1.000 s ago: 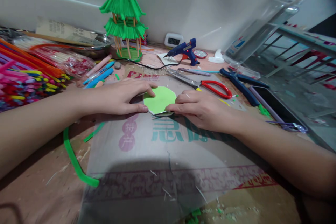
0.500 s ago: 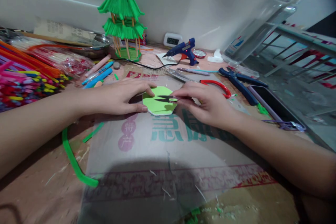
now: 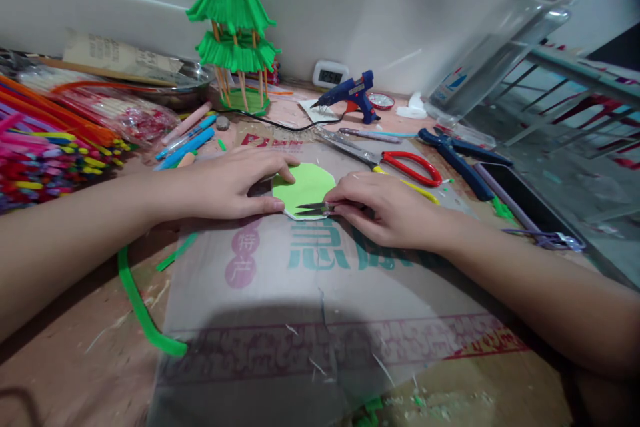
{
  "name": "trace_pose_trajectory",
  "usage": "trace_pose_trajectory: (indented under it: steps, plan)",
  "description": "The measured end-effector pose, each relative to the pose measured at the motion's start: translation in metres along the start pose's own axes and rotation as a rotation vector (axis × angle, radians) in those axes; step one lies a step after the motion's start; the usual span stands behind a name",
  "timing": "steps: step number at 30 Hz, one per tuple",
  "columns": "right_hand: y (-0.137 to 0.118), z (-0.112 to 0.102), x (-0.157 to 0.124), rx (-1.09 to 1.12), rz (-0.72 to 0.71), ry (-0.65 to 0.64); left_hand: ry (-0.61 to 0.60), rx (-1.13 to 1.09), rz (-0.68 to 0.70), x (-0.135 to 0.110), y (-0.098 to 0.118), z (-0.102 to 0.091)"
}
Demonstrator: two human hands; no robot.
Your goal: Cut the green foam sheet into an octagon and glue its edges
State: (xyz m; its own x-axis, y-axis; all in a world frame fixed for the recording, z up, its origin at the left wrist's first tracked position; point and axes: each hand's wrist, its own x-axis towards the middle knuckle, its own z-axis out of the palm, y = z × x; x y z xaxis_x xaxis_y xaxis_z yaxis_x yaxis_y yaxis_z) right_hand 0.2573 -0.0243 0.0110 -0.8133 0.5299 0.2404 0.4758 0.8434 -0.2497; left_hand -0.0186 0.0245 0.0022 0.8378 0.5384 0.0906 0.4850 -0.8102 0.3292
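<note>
A light green many-sided card [image 3: 306, 181] with a white edge lies flat on the printed cardboard sheet [image 3: 280, 280]. My left hand [image 3: 230, 183] holds its left side, index finger on top and thumb at the near-left edge. Between the thumb and fingers of my right hand [image 3: 380, 208] is a small pair of thread snips [image 3: 311, 209]. Their two dark blades are slightly parted and point left over the card's near edge. I cannot tell whether the tips touch it. My right fingers hide the snips' handle.
Behind stand a green pipe-cleaner pagoda [image 3: 234, 47], a blue glue gun [image 3: 353, 95] and a small clock [image 3: 330, 73]. Scissors [image 3: 413, 168], blue pliers [image 3: 457, 157] and a phone [image 3: 525, 203] lie right. Pipe cleaners [image 3: 55, 153] heap left; a green strip [image 3: 143, 307] lies nearer.
My right hand has moved the snips towards me, from the card's middle to its near edge. More of the red-handled scissors shows behind it. My left hand stays nearly still.
</note>
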Motion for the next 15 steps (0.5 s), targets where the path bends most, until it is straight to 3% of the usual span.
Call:
trace_pose_trajectory:
  steps: [8, 12, 15]
  plan:
    - [-0.0013, 0.0001, -0.0021, -0.032, -0.038, -0.034, 0.005, -0.02, -0.003, 0.0001, -0.003, 0.0011]
    - [-0.0023, -0.0006, -0.0019, 0.187, 0.033, 0.014, -0.005, 0.009, 0.004, 0.0003, -0.0032, 0.0008]
    - [-0.0057, -0.0011, -0.0002, 0.383, 0.19, 0.128, -0.009, -0.016, 0.006, 0.0008, -0.0041, 0.0004]
